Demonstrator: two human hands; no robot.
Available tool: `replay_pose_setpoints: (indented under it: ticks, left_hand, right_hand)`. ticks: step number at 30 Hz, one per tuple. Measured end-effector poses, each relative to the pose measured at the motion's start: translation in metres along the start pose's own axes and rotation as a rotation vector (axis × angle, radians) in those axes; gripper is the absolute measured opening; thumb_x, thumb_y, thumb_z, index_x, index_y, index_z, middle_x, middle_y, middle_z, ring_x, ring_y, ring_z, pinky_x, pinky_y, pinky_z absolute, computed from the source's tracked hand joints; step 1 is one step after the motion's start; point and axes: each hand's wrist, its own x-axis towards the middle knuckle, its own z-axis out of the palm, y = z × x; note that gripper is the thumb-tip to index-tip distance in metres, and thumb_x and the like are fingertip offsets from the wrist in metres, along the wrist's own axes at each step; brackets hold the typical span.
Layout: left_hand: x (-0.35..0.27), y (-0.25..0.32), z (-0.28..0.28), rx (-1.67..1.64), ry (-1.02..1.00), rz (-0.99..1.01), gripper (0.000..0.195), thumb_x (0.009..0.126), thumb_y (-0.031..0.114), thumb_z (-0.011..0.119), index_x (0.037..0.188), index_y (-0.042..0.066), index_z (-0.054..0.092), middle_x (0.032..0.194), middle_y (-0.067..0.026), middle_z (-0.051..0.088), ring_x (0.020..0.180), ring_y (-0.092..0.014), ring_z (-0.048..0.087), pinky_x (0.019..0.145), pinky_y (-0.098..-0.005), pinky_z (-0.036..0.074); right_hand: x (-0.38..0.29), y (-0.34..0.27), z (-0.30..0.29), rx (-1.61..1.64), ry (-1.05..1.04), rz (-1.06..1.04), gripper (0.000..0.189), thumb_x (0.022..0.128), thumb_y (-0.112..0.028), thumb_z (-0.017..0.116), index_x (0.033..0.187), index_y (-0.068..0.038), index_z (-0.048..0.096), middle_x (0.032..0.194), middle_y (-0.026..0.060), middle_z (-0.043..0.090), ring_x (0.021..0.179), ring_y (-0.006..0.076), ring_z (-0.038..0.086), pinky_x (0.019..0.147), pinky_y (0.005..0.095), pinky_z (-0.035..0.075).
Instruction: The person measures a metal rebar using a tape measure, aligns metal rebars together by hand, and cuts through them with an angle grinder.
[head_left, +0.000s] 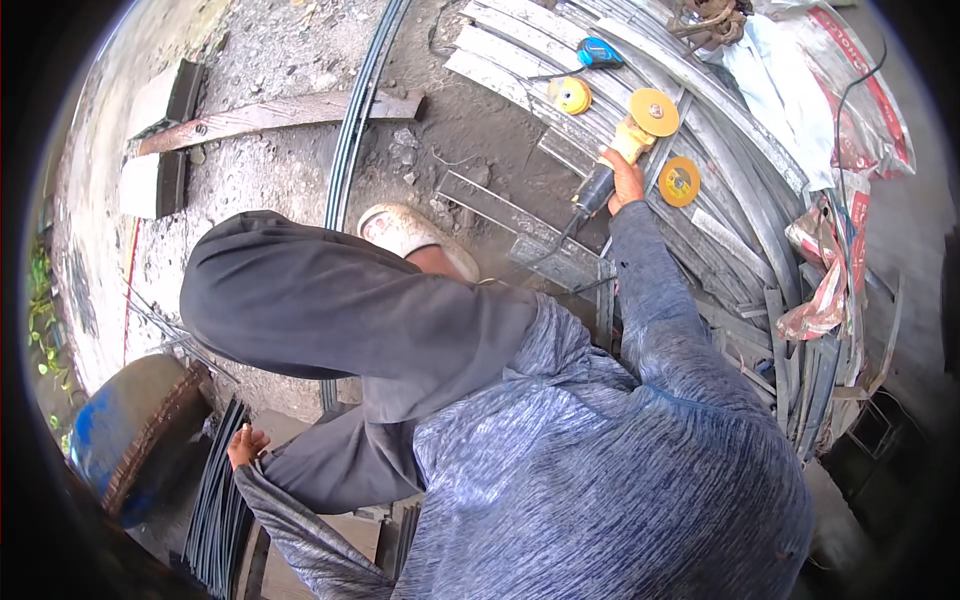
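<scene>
My right hand is wrapped around the dark rear body of a yellow angle grinder. A tan cutting disc is mounted on the grinder's head, facing up. The grinder is over a pile of flat metal strips; whether it rests on them I cannot tell. Loose abrasive discs lie nearby: a yellow stack to the left and a single disc to the right. My left hand is beside my knee, near a bundle of thin dark rods, its fingers loosely apart and nothing visible in them.
A blue tape measure lies on the strips. Long thin metal bars cross the ground near my sandalled foot. A wooden plank, two blocks and a rusty-rimmed blue drum stand left. Torn sacks lie right.
</scene>
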Motion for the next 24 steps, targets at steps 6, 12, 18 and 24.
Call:
replay_pose_setpoints:
  ticks: [6,12,18,24]
  left_hand:
    - [0.0,0.011,0.004,0.035,0.046,0.038,0.05,0.09,0.052,0.069,0.116,0.01,0.059,0.096,-0.0081,0.071,0.074,-0.02,0.07,0.055,-0.0336,0.047]
    - [0.015,0.02,-0.002,-0.034,0.146,0.168,0.038,0.095,0.044,0.067,0.116,0.013,0.059,0.091,-0.006,0.072,0.066,-0.016,0.069,0.04,-0.028,0.04]
    - [0.013,0.052,0.012,-0.13,0.175,0.422,0.041,0.096,0.038,0.067,0.123,0.008,0.06,0.098,-0.0058,0.071,0.074,-0.013,0.069,0.05,-0.0218,0.043]
    - [-0.054,0.131,0.089,-0.297,0.287,0.627,0.044,0.097,0.026,0.068,0.134,0.005,0.057,0.115,-0.0035,0.069,0.089,-0.011,0.067,0.067,-0.0216,0.046]
  right_hand:
    - [-0.047,-0.044,0.01,0.095,-0.28,0.053,0.033,0.086,-0.017,0.074,0.109,-0.002,0.056,0.092,0.0112,0.065,0.074,0.0223,0.068,0.065,0.037,0.06]
    - [-0.071,-0.113,0.047,0.134,-0.552,-0.002,0.039,0.09,-0.027,0.067,0.114,0.001,0.055,0.092,0.0128,0.064,0.075,0.0231,0.068,0.068,0.0381,0.06]
    - [-0.095,-0.195,0.091,0.176,-0.771,-0.169,0.056,0.092,-0.035,0.066,0.127,0.005,0.048,0.104,0.0167,0.062,0.081,0.0253,0.068,0.075,0.0386,0.06]
    - [-0.096,-0.209,0.119,0.347,-1.108,0.108,0.078,0.082,-0.041,0.076,0.136,0.001,0.039,0.12,0.0261,0.059,0.08,0.0255,0.064,0.069,0.0369,0.058]
